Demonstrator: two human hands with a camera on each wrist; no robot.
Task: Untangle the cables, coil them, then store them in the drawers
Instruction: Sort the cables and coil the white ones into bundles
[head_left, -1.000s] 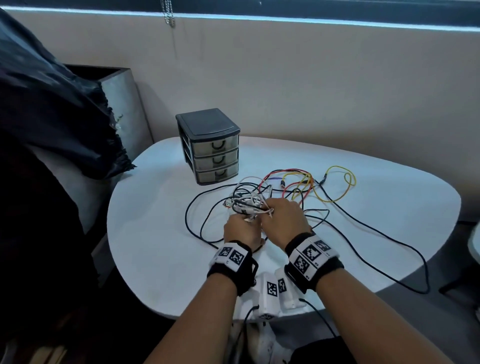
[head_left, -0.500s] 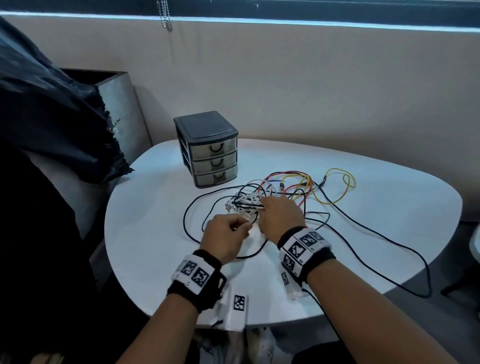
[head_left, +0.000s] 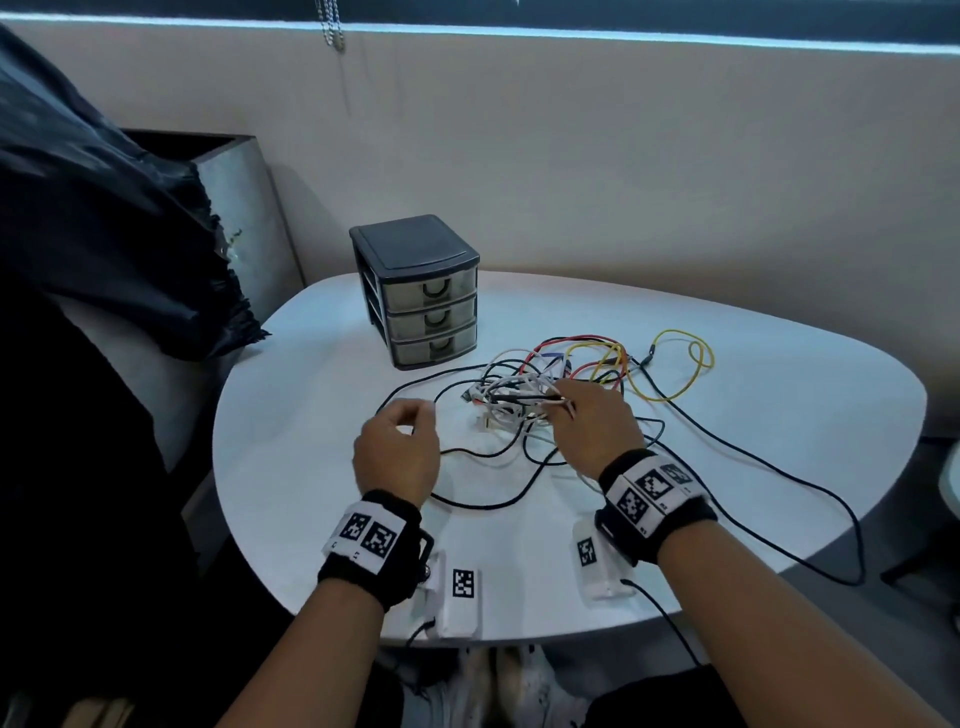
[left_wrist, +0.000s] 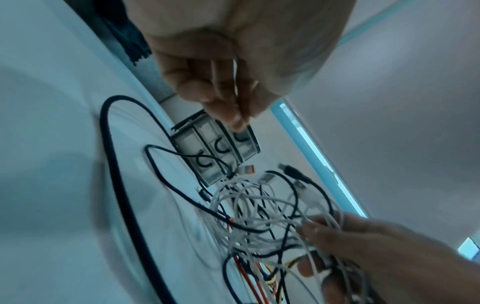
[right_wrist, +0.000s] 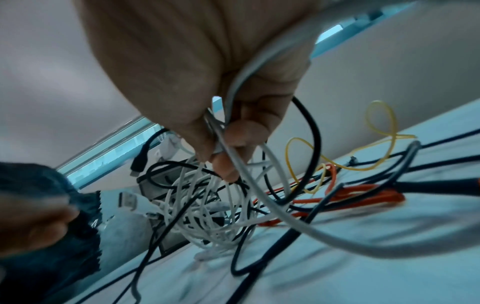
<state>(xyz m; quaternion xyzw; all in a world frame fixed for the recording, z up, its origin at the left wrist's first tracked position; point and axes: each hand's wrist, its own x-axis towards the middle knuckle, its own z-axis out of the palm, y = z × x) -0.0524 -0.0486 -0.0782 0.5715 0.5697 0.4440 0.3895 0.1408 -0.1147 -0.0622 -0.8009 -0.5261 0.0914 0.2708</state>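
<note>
Right hand (head_left: 592, 431) grips the white cable tangle (head_left: 511, 400) at its fingertips; left hand (head_left: 397, 452), beside it, pinches a thin white strand.

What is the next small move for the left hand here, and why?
Probably the left hand should pull its thin white strand gently away from the tangle. It already pinches that strand, while the right hand grips the white cables at the knot and can anchor them. The three drawers are all closed, and nothing is coiled yet.
</note>
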